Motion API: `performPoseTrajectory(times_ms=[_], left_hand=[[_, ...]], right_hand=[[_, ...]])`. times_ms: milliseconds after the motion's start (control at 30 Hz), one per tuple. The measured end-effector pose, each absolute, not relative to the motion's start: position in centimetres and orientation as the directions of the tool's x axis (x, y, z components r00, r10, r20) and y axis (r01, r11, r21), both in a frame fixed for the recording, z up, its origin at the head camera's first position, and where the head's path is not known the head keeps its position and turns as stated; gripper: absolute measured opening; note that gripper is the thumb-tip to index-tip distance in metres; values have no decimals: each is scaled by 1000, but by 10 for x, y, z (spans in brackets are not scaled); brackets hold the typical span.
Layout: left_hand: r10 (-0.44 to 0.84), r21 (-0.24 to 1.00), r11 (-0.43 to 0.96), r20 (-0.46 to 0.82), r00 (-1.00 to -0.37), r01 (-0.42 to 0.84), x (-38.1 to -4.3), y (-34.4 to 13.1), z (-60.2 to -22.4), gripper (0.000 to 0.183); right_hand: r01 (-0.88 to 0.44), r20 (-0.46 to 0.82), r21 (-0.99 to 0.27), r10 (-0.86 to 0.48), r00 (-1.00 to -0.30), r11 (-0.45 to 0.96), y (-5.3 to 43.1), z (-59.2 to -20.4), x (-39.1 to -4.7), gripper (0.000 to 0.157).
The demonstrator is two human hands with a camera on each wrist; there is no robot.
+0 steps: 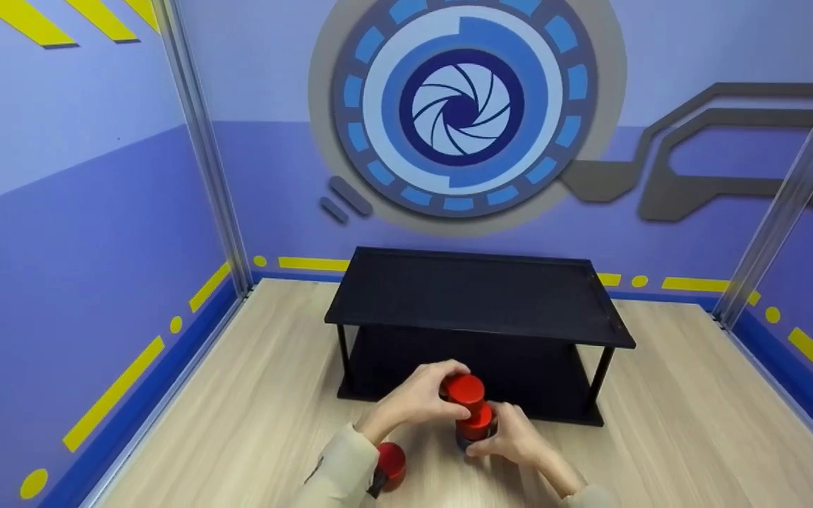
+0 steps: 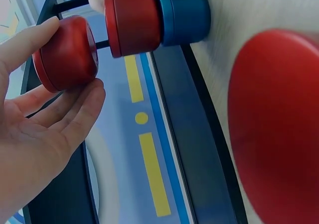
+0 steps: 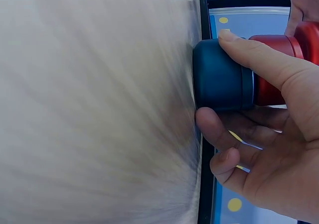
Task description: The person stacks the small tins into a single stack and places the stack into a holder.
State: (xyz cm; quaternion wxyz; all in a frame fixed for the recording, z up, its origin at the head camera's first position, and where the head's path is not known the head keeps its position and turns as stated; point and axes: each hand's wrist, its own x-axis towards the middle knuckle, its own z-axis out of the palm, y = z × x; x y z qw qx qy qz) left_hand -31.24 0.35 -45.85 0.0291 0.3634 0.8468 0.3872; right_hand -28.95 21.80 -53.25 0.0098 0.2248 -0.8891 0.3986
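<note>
The upper red canister (image 1: pixel 466 390) is located above the lower red canister (image 1: pixel 476 422), which sits on the blue canister (image 3: pixel 219 74); the blue canister stands on the tabletop (image 1: pixel 682 430) in front of the black shelf (image 1: pixel 477 289). In the left wrist view a narrow gap separates the two red canisters. The left grip (image 1: pixel 424 391) pinches the upper red canister, thumb on one side, fingers on the other. The right grip (image 1: pixel 516 434) pinches the blue canister near its base. A spare red canister (image 1: pixel 392 466) lies apart, beside the left sleeve (image 1: pixel 339 466).

Handling: treat each canister as a stiff, probably metal shell, light to moderate in weight. Contents are not visible, so weight remains an estimate. The smooth, satin finish is likely to slip under dry fingertips; denting is a greater risk than breakage.

Hold points: take the upper canister by opposite sides of its wall, below the rim seam, since the seam may mark a loose lid. Keep the top and bottom faces free. Brace the blue canister low.
</note>
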Motion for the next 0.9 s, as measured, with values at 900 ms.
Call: performPoseTrajectory(times_ms=[900], left_hand=[[650,655,485,174,-740,580,-309,15,-465,67]], right_hand=[[-462,242,-687,-422,-873,561,220,-531,-289,56]])
